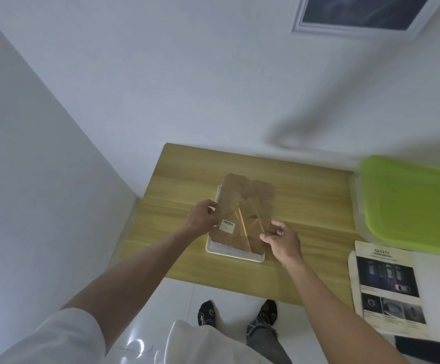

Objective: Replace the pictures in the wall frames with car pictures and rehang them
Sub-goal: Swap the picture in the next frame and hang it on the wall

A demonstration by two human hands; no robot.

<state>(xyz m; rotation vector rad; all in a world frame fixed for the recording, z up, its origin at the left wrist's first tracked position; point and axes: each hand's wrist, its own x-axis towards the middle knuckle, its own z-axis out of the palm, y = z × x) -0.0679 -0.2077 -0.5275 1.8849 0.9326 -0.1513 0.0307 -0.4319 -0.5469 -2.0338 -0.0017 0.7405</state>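
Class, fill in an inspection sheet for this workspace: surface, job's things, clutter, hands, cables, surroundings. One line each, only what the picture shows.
Surface: wooden table, against the wall.
Job's things: white frame lying face down; brown backing board held over it; car picture sheet at the right.
Clutter: green-lidded box at the table's right end.
Hands: left hand grips the board's left edge; right hand pinches its lower right corner.
Cables: nothing seen.
Surroundings: white walls; another framed picture hanging above; glossy white floor tiles.
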